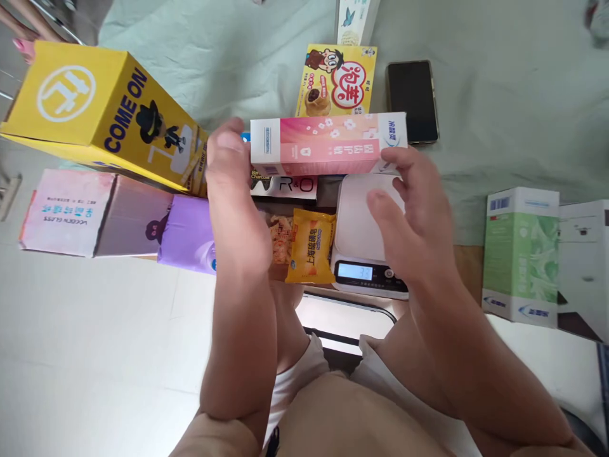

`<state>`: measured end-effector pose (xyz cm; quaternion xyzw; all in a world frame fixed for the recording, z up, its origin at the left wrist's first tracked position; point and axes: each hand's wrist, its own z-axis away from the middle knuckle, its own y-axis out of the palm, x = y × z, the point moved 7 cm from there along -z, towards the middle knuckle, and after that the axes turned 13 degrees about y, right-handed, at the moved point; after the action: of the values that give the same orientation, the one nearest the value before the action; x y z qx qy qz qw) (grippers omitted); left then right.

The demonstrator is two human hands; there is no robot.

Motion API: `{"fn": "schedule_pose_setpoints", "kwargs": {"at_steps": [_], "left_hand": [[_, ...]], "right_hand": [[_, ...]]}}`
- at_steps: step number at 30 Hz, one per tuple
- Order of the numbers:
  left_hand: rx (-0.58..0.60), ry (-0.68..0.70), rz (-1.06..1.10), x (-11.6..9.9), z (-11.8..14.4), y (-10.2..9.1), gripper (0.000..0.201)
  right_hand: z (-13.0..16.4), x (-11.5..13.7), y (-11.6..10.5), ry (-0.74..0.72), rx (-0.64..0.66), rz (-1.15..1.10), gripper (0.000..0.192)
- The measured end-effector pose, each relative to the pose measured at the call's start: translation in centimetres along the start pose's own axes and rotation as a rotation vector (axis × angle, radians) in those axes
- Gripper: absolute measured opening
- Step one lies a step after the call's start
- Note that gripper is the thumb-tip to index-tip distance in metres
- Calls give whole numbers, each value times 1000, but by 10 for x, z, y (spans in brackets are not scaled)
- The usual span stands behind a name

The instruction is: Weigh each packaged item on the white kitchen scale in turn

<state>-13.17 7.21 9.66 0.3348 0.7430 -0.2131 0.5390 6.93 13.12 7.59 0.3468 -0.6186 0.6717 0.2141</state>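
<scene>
A pink and white toothpaste box (328, 145) is held level, in front of a yellow snack box (335, 79). My left hand (233, 178) is closed at its left end, with most of its fingers hidden. At the right end, the fingertips of my right hand (416, 216) grip the lower corner, while the thumb stands apart below. Under my right hand lies a white kitchen scale (361, 222) with a lit display. Beside the scale are a yellow soap packet (311, 247) and a clear packet of brownish food (281, 238). A black and white box (290, 186) is partly covered by the toothpaste box.
At left stand a large yellow box (109, 114), a pinkish cardboard box (71, 212) and a purple packet (188, 231). A phone (412, 101) lies on the pale green cloth (514, 95). At right are a green toothpaste box (521, 254) and a white box (584, 260).
</scene>
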Motion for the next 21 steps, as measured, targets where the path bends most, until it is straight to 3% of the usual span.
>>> {"fn": "schedule_pose_setpoints", "kwargs": {"at_steps": [3,7,12,16,21], "left_hand": [[2,-52,118,-16,21,15,40],[163,-42,177,-23,44,31,50],[311,-37,204,-9,61,43,41],[242,-39,108,9,62,39,38],[188,181,-29,15,54,27,43]], "right_hand": [[11,-9,-25,-26,-76,25,47],[31,-27,-55,-41,-199,74,43],[45,-59,-59,-26,-176,145,47],[46,-71,-60,-52,-158,237,56],[40,-72,-67,-163,-171,186,56]]}}
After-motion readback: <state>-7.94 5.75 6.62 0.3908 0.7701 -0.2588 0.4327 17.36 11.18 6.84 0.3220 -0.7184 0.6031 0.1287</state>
